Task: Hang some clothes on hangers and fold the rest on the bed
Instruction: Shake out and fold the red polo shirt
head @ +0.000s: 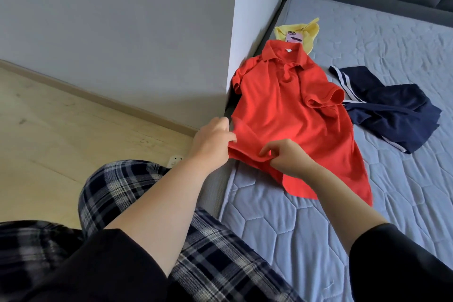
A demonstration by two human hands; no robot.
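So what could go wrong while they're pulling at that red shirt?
The left hand and right hand pinch the red polo shirt by its hem. Its collar lies against the yellow garment carrying a phone, so a hard tug might drag the phone. One sleeve touches the navy shorts and could pull them along.

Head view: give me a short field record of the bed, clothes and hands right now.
polo: red, spread on bed, collar at far end
left hand: grips polo hem
right hand: pinches polo hem
shorts: navy, crumpled, right of polo
yellow cloth: beyond collar, phone on it
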